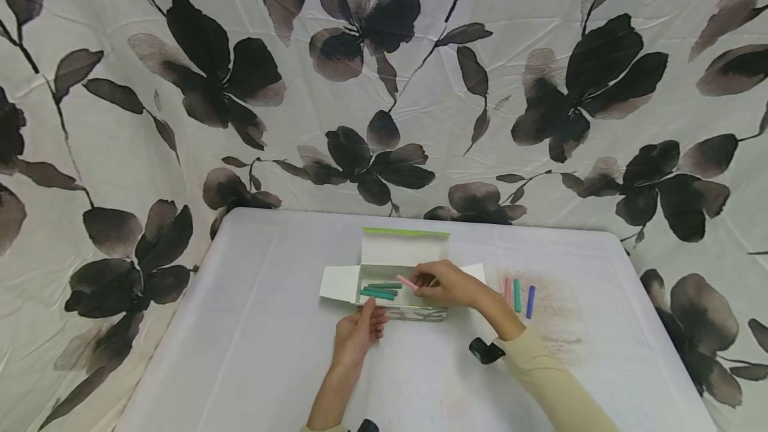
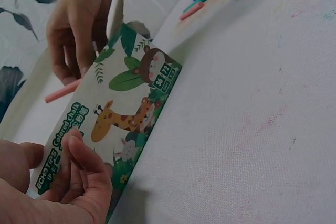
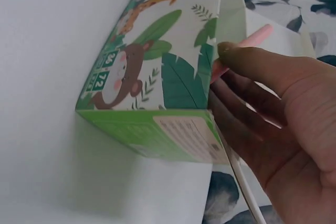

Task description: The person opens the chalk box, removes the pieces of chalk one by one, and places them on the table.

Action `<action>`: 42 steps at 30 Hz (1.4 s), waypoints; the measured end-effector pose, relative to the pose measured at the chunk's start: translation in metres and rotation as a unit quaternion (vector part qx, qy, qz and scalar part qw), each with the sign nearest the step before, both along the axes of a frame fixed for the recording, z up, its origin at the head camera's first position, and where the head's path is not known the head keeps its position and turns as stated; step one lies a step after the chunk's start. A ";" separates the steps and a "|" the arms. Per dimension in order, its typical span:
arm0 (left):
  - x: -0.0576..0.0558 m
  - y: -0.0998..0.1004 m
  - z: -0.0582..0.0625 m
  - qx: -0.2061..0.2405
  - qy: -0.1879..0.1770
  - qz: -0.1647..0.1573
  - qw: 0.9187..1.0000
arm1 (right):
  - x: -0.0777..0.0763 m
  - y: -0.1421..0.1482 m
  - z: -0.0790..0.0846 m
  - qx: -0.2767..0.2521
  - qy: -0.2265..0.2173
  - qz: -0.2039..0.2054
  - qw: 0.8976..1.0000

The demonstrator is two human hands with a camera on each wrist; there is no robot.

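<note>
An open chalk box [image 1: 420, 314], printed with animals and the words "Colored chalk" [image 2: 71, 124], stands on the table with its flaps spread. Several green chalk sticks [image 1: 379, 293] lie inside it. Above the box's opening, my right hand [image 1: 447, 283] pinches a pink chalk stick [image 3: 257, 36] between thumb and fingers; part of the stick is hidden by them. With its thumb at the top edge and its fingers bent against the printed front, my left hand [image 2: 68, 187] grips the near wall of the box.
To the right of the box, a pink chalk stick [image 1: 509, 291], a green one [image 1: 517, 296] and a blue one [image 1: 531, 302] lie side by side. Chalk smudges [image 1: 558, 325] mark the white tablecloth [image 1: 252, 352] there. Behind the table hangs a floral curtain [image 1: 468, 112].
</note>
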State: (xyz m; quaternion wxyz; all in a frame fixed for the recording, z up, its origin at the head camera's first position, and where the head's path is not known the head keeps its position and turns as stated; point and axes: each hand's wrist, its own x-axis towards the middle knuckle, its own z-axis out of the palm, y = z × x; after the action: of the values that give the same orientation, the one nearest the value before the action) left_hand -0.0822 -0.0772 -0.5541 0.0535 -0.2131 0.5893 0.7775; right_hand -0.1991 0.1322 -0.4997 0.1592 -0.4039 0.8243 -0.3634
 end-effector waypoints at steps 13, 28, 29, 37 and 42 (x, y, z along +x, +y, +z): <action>0.002 0.000 0.004 0.000 -0.002 -0.004 1.000 | 0.003 0.024 0.010 -0.063 -0.013 -0.073 0.995; 0.002 0.000 0.004 -0.004 -0.008 0.002 1.000 | 0.013 0.061 0.026 -0.141 -0.084 -0.162 0.973; 0.002 0.000 0.005 -0.004 -0.007 0.001 1.000 | 0.014 0.064 0.027 -0.146 -0.088 -0.164 0.972; 0.000 -0.002 0.005 -0.010 -0.003 -0.004 1.000 | 0.018 0.089 0.032 -0.165 -0.116 -0.214 0.956; 0.000 -0.002 0.006 -0.020 -0.002 -0.012 1.000 | 0.021 0.106 0.034 -0.187 -0.123 -0.236 0.946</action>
State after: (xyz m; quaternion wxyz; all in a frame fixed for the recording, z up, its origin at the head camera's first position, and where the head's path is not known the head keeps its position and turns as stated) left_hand -0.0825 -0.0788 -0.5481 0.0600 -0.2085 0.6072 0.7644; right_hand -0.1777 0.2382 -0.4658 0.0908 -0.1729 0.7874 -0.5847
